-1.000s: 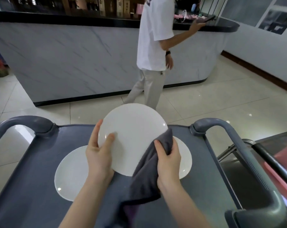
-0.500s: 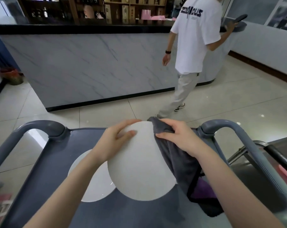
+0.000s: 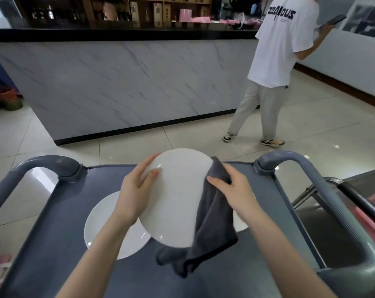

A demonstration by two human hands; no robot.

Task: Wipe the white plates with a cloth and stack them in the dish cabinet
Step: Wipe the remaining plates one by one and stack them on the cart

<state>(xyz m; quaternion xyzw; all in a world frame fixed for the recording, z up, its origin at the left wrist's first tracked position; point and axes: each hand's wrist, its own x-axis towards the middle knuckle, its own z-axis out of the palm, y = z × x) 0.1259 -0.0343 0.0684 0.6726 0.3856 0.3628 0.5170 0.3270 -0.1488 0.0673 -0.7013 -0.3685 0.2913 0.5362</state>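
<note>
Gripping a white plate (image 3: 178,196) by its rim in left hand (image 3: 137,190), right hand (image 3: 234,190) pinching grey cloth (image 3: 210,229) against its edge, above cart (image 3: 53,222)

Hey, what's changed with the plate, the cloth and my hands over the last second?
The right hand slid the grey cloth from the held plate's lower right edge up to its upper right rim. The left hand shifted its grip higher on the left rim. Both hands kept hold throughout; the other plate stayed on the cart.
</note>
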